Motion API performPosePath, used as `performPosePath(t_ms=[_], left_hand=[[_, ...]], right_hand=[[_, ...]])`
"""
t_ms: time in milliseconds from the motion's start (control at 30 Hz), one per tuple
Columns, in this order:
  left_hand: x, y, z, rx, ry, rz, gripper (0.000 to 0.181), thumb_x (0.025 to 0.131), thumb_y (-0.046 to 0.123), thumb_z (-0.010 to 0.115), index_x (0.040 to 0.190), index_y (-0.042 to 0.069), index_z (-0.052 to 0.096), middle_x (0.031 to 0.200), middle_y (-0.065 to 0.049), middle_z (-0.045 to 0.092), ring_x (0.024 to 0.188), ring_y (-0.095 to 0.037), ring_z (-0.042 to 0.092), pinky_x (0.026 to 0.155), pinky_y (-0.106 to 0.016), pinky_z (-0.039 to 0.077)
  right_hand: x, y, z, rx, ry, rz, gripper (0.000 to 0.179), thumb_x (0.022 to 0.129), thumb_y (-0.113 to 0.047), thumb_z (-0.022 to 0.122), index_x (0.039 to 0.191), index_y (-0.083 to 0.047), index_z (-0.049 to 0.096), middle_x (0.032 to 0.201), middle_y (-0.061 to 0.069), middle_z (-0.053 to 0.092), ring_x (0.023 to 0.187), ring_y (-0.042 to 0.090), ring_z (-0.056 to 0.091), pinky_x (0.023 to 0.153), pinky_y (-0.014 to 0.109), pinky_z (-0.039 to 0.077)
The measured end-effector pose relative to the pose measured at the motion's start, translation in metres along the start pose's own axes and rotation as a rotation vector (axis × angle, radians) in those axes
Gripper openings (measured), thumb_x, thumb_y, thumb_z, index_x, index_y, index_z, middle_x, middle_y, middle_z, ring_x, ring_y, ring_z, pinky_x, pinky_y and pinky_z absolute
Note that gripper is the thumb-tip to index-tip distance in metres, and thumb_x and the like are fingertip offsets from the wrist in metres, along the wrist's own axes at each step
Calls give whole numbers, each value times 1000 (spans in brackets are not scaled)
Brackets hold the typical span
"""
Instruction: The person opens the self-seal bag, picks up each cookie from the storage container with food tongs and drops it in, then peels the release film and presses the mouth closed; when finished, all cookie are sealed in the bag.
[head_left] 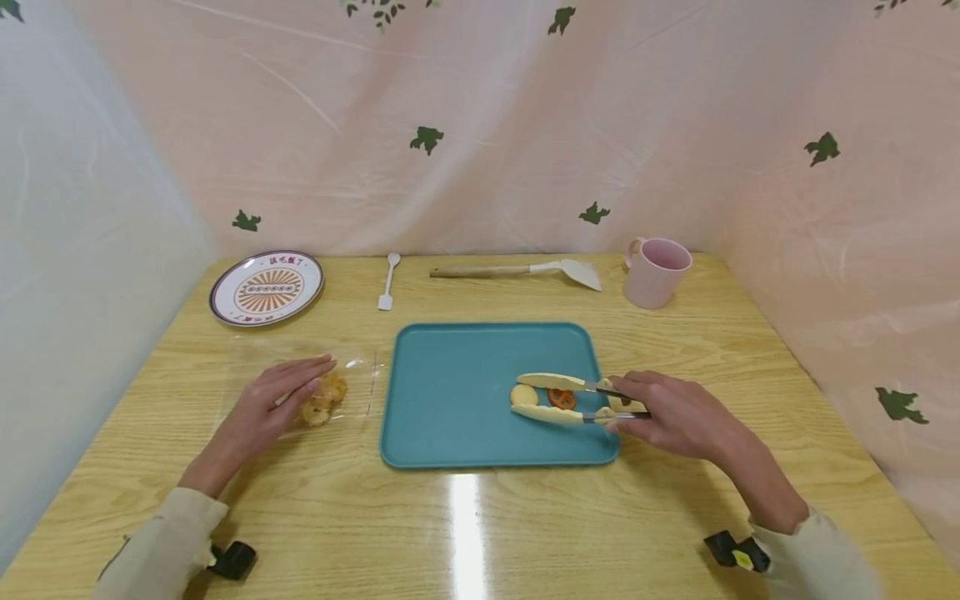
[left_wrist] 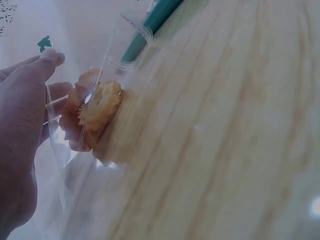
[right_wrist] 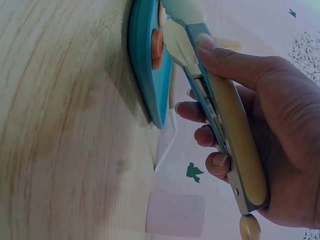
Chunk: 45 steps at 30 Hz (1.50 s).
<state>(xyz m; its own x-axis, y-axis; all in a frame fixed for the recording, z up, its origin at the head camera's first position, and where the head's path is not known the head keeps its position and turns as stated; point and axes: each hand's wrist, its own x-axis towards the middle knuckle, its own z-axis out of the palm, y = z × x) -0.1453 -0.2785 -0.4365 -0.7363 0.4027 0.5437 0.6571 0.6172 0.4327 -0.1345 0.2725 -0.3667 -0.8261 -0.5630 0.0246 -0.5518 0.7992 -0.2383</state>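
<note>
My right hand (head_left: pixel 671 412) grips a pair of tongs (right_wrist: pixel 232 125), thumb on one arm and fingers round the other. The tongs' cream tips reach over the teal tray (head_left: pixel 457 396), parted on either side of a round cookie (head_left: pixel 524 396). A pretzel (head_left: pixel 562 399) lies between the tong arms, nearer my hand. On the left, my left hand (head_left: pixel 262 404) rests on a clear plastic bag (head_left: pixel 358 400), its fingers fairly straight beside the flower-shaped cookies (left_wrist: pixel 100 105) inside. The bag lies flat on the table, its end close to the tray.
A patterned plate (head_left: pixel 225 292) stands at the back left, with a small white spatula-ended spoon (head_left: pixel 389 282) beside it. Farther right along the back lie a wooden-handled spatula (head_left: pixel 510 270) and a pink mug (head_left: pixel 652 279). Curtains hang behind and at both sides.
</note>
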Motion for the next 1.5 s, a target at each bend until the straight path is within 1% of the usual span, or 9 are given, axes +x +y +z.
performPosePath(t_ms=[133,400,533,800,1067,1167,1300,1400,1500], left_hand=[[0,-1,1,-1,4,9,44,95,-9,67,136,7,69,137,-15,66,121,-38,60,113,-14,27],[0,-2,1,-8,8,17,44,94,-9,67,136,7,69,136,-15,66,121,-37,60,113,-15,28],[1,-2,1,-11,8,22,45,94,-10,67,136,7,69,136,-15,66,121,-37,60,113,-15,28],[0,-3,1,-13,9,23,45,94,-11,67,135,7,69,136,-15,66,122,-36,60,113,-15,28],[0,-2,0,-17,9,16,45,93,-11,68,135,7,69,136,-15,66,123,-33,59,113,-15,28],[1,-2,0,-16,8,16,45,94,-10,68,135,6,69,136,-15,66,123,-32,59,113,-15,28],[1,-2,0,-19,9,20,44,94,-10,68,135,6,69,136,-15,66,124,-31,59,113,-15,29],[1,-3,0,-20,12,24,45,93,-10,68,135,6,69,136,-15,66,123,-31,59,113,-15,29],[1,-3,0,-20,12,23,45,93,-11,68,135,6,69,136,-15,66,123,-32,60,113,-15,29]], right_hand=[[3,-1,2,-7,16,-16,55,93,-32,80,133,2,67,114,8,70,92,21,66,72,46,57],[12,-2,8,-10,60,-62,55,92,-33,80,133,1,68,111,6,69,87,18,63,68,41,55],[19,-4,12,-15,71,-75,54,92,-33,80,132,0,68,114,7,69,92,21,66,70,44,56],[38,-12,18,-19,61,-98,57,93,-34,79,137,0,65,122,14,69,103,30,68,76,49,58],[63,-24,23,15,97,-186,52,93,-33,80,133,-3,66,109,5,70,96,24,69,73,45,58],[71,-30,26,32,103,-196,55,93,-35,79,135,-2,65,111,7,71,95,21,71,74,45,59],[81,-36,31,17,117,-232,58,93,-37,79,137,-2,65,118,11,71,100,25,71,79,48,59],[89,-42,34,12,125,-271,58,94,-37,78,137,-2,65,118,11,71,105,28,69,83,48,58],[96,-48,36,21,121,-291,58,95,-37,77,138,-1,64,118,11,71,106,28,69,86,47,58]])
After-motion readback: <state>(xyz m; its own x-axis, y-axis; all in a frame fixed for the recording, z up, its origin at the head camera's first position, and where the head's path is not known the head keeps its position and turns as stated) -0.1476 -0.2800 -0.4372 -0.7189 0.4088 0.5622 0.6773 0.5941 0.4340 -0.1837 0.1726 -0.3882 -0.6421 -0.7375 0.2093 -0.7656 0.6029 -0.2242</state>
